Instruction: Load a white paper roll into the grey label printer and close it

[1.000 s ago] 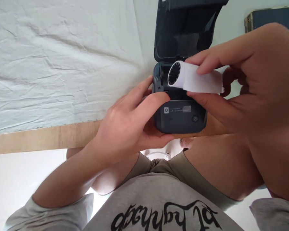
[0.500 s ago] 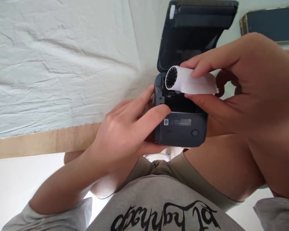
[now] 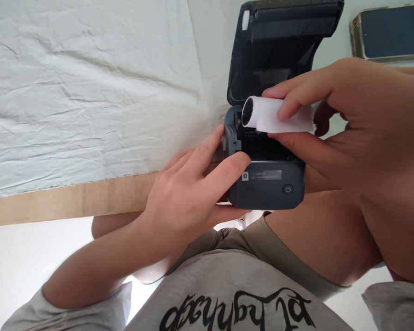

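A dark grey portable label printer (image 3: 267,184) is held by my left hand (image 3: 189,188), its thumb over the front rim of the open compartment and its other fingers along the left side and underneath. The printer's lid (image 3: 272,50) stands swung back, with a roller along its far edge. Between the thumb and fingers of my right hand (image 3: 345,115) is a small white paper roll (image 3: 286,115) on a black ribbed core. It lies sideways over the compartment; whether it touches the inside I cannot tell. A power button shows at the printer's front right.
A phone (image 3: 395,32) in a clear-edged case lies at the upper right. Wrinkled pale cloth (image 3: 89,101) covers the table, whose bare wooden edge (image 3: 69,197) runs along the near side. My lap is just below the printer.
The printer and both hands have shifted slightly to the right in the picture. The paper roll has turned a little, so less of its core's inside shows. Both grips stay the same.
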